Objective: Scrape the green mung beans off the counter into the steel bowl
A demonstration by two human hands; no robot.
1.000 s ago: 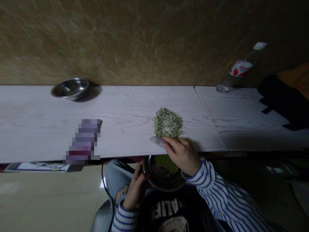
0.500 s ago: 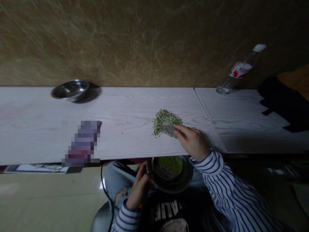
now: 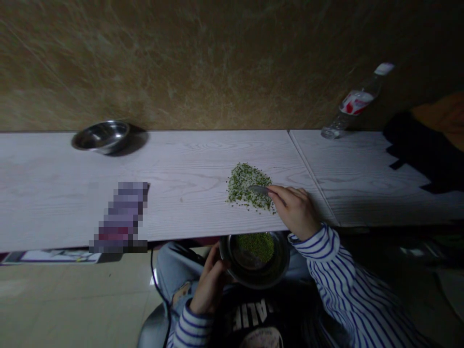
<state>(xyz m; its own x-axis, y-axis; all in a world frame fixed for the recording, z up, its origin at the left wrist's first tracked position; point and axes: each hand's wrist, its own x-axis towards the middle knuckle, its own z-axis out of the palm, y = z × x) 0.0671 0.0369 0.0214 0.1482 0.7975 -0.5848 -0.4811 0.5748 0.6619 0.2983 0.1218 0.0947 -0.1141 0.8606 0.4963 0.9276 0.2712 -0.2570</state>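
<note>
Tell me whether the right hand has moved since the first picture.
Yes. Judged against the seam in the tabletop, the right hand has shifted rightward, closer to the seam, and farther in from the near edge.

From my end, the sleeves were white with navy stripes, the jeans faded blue. Beans looked green, the tabletop whitish with grey woodgrain, and the wall was brownish-gold with pale marbly veins.
</note>
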